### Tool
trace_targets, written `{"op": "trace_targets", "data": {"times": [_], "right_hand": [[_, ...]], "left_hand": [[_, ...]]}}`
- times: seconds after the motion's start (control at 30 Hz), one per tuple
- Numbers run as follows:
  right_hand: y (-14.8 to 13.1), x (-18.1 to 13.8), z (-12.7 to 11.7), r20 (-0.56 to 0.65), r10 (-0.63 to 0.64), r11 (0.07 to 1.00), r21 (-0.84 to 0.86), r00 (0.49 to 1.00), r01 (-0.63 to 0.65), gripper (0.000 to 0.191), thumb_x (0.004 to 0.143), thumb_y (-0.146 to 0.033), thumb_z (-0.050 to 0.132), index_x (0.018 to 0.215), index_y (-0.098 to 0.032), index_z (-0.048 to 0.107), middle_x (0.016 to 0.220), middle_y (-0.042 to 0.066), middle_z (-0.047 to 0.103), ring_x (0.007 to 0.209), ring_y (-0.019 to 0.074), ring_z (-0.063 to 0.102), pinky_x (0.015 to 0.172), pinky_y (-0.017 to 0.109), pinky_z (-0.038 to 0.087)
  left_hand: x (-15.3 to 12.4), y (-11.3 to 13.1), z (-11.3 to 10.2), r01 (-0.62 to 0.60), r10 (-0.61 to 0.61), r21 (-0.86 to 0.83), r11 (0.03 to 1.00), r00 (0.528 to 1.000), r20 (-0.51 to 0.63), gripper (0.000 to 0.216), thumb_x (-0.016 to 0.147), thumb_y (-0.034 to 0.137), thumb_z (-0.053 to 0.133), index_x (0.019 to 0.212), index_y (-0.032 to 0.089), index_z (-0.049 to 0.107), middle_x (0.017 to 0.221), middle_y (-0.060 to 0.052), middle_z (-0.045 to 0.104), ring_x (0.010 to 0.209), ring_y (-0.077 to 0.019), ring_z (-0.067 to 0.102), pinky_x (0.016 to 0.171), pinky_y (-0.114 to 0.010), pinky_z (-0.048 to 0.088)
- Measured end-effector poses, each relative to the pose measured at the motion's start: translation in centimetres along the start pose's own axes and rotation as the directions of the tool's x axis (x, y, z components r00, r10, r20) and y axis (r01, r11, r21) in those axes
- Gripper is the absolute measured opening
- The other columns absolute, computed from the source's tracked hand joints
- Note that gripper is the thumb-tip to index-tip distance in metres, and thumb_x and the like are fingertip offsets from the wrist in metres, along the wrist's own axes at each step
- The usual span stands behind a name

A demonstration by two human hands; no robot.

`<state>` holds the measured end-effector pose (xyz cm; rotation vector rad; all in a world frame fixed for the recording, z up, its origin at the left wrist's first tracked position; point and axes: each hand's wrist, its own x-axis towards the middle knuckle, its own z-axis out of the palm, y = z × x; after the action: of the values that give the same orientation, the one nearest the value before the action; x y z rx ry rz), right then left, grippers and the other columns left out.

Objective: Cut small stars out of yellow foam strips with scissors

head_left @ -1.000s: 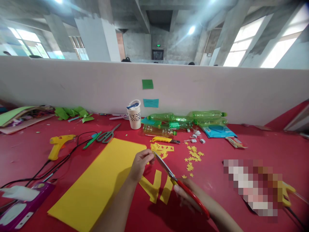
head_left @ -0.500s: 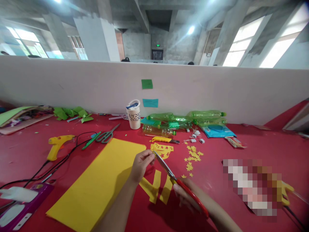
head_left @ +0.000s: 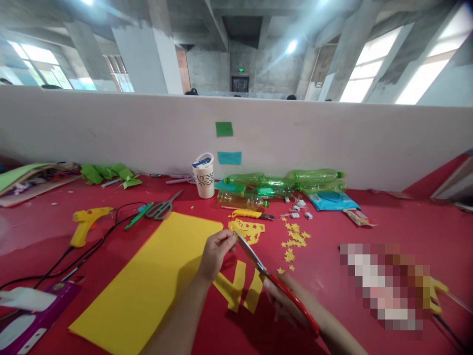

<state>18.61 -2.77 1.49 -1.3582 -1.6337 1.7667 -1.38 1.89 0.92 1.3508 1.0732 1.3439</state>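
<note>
My right hand [head_left: 283, 296] is wrapped round the red-handled scissors [head_left: 298, 304], whose blades point up and left. Their tips touch the fingertips of my left hand [head_left: 219, 249], where thumb and finger are pinched on a tiny yellow piece, most likely paper; the fingers hide most of it. Just beyond lies a yellow paper scrap with star-shaped holes [head_left: 253, 228]. Below the blades are yellow paper strips [head_left: 240, 281]. Several small yellow paper stars [head_left: 295, 236] lie to the right. A large yellow sheet [head_left: 148, 276] spreads under and left of my left forearm.
Farther back are a yellow utility knife [head_left: 247, 213], green plastic bottles [head_left: 314, 175], a white cup [head_left: 204, 181] and a blue packet [head_left: 334, 200]. Grey scissors [head_left: 160, 210], a yellow glue gun [head_left: 86, 224], cables and a purple power strip [head_left: 48, 315] lie left. A white partition [head_left: 148, 128] stands behind.
Both hands and the scissors hold nearly the same position. The whole view has shifted very slightly, and nothing has been let go.
</note>
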Motion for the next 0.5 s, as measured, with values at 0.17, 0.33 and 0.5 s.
{"op": "trace_targets", "data": {"times": [0.17,0.33,0.5], "right_hand": [[0.82,0.45,0.25,-0.008,0.019,0.999,0.026,1.000,-0.019,0.044,0.075,-0.060,0.044,0.062,-0.018,0.039,0.043,-0.009,0.035,0.033,0.0039,0.037,0.035,0.014,0.033],[0.75,0.61,0.45,-0.045,0.070,0.998,0.016,0.997,-0.069,0.044,0.073,-0.060,0.046,0.064,-0.018,0.040,0.043,-0.009,0.036,0.031,0.0039,0.036,0.032,0.015,0.032],[0.05,0.39,0.53,-0.060,0.101,0.995,-0.013,0.993,-0.102,0.042,0.071,-0.057,0.052,0.063,-0.018,0.040,0.043,-0.008,0.036,0.032,0.0046,0.038,0.030,0.014,0.030]], "left_hand": [[-0.12,0.16,0.28,0.012,-0.012,0.022,1.000,1.000,-0.023,0.022,0.079,0.029,0.046,0.060,0.018,0.049,0.056,0.001,0.044,0.056,-0.0116,0.043,0.056,-0.023,0.036],[0.03,0.21,0.50,-0.043,0.050,0.074,0.996,0.995,-0.092,0.019,0.077,0.027,0.049,0.061,0.017,0.054,0.077,-0.003,0.051,0.076,-0.0147,0.048,0.071,-0.024,0.037],[0.13,0.38,0.46,-0.070,0.072,0.029,0.997,0.995,-0.076,0.020,0.078,0.025,0.049,0.061,0.016,0.056,0.109,-0.006,0.050,0.105,-0.0199,0.043,0.090,-0.027,0.031]]}}
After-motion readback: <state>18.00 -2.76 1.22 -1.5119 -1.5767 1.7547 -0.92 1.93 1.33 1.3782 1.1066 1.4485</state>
